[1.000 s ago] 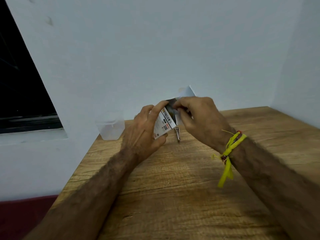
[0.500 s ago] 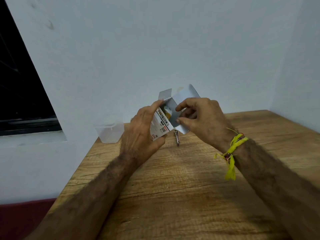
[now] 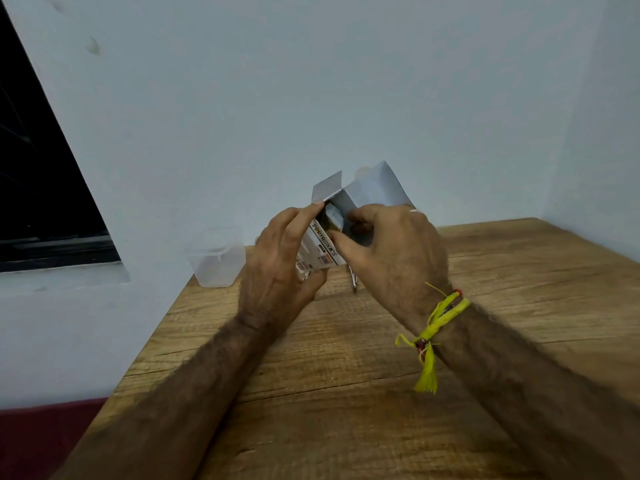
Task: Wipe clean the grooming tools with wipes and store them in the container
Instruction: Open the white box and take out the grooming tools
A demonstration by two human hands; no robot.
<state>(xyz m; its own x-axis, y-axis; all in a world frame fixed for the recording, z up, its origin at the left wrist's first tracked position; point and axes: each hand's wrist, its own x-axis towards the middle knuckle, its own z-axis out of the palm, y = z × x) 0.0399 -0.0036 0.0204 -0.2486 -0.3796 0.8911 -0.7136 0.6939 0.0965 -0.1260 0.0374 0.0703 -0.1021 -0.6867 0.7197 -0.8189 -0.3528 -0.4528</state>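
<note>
I see my left hand [image 3: 277,268] wrapped around a small white carton [image 3: 320,249], thumb along its near face and fingers curled under the bottom edge, gripping it above the bench [image 3: 346,393]. The carton is tilted, its printed side toward me with dark lettering and small code labels. Its top end is open, with one flap standing up at 11 o'clock and a wider flap [image 3: 377,188] leaning back toward 1 o'clock.

My right hand [image 3: 391,251] sits at the carton's 3 o'clock side, fingers bent into the open mouth and thumb pressed against the printed face, so it too is clamped on the carton. Something pale shows inside the opening, but I cannot tell what it is.

A metal grooming tool [image 3: 353,282] lies on the bench just under the two hands; only a short shiny piece of it shows between them, so I cannot name its kind.

The clear plastic container [image 3: 216,261] stands at the bench's far left corner, at about 10 o'clock from my hands and against the pale wall [image 3: 311,98].

A yellow thread band [image 3: 436,323] is tied around my right wrist, its loose ends hanging down.
</note>
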